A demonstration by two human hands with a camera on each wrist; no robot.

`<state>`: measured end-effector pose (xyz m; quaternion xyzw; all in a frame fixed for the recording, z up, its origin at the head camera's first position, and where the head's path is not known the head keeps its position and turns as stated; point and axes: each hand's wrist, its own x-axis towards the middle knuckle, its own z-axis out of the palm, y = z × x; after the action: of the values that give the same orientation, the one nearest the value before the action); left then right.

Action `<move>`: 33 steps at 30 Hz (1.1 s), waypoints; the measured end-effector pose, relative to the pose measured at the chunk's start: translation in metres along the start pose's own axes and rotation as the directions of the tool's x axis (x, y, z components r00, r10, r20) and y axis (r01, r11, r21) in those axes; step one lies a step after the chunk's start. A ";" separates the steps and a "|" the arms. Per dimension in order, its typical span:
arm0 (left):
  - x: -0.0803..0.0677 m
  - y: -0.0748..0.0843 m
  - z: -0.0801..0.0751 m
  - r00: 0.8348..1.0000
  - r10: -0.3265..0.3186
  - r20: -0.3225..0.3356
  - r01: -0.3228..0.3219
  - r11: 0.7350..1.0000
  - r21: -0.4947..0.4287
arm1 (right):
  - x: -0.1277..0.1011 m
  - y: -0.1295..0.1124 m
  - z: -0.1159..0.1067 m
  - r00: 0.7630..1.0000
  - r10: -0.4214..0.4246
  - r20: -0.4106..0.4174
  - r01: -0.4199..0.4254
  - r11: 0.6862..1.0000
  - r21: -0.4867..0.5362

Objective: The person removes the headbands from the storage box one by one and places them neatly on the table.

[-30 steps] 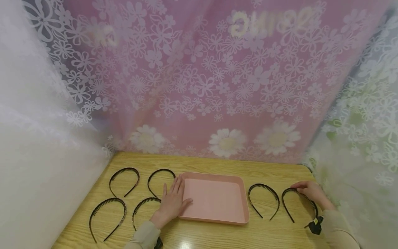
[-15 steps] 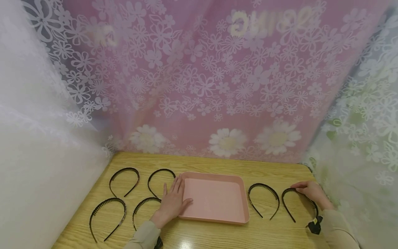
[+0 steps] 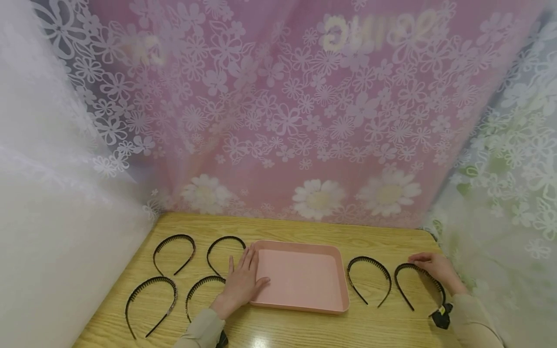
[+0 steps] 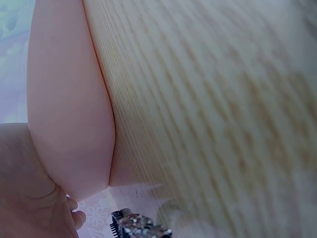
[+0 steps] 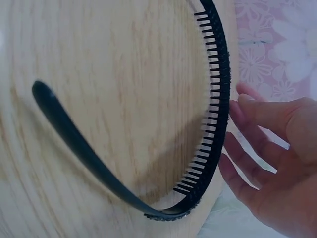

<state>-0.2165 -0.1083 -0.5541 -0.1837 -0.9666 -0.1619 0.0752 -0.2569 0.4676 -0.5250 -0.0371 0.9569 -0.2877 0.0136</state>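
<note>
The left hand (image 3: 241, 282) rests along the left rim of a pink rectangular tray (image 3: 300, 309), its fingers straight and its thumb reaching inside. In the left wrist view, that palm lies against the tray's outer wall (image 4: 72, 99). At the far right, the right hand (image 3: 437, 268) is at the outer top of a black toothed headband (image 3: 398, 280). In the right wrist view, loosely bent fingertips (image 5: 229, 141) meet the headband's outer edge, and none wraps round the band (image 5: 224, 84).
Another toothed headband (image 3: 369, 259) lies just right of the tray. Several more, including one at the front left (image 3: 127, 309), lie on the wooden table (image 3: 283, 333) left of the tray. A pink floral curtain (image 3: 287, 121) hangs behind the table, with pale sheets at both sides.
The right hand's fingertips have shifted very slightly at the top of the far-right headband. The left hand and tray stay in place.
</note>
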 end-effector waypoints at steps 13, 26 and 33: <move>-0.001 0.001 -0.002 1.000 -0.006 0.002 0.006 1.000 0.009 | -0.005 -0.023 0.008 0.987 -0.059 -0.148 0.056 0.998 -0.024; -0.001 0.002 -0.002 1.000 -0.003 -0.002 0.004 1.000 0.020 | -0.011 -0.071 0.023 0.980 -0.084 -0.182 0.087 0.996 0.006; -0.002 0.003 -0.002 1.000 -0.001 -0.002 0.001 1.000 0.017 | -0.015 -0.092 0.034 0.974 -0.114 -0.195 0.120 0.993 0.021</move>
<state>-0.2138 -0.1070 -0.5520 -0.1822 -0.9681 -0.1537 0.0777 -0.2346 0.3735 -0.5026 -0.0649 0.9451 -0.3057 -0.0957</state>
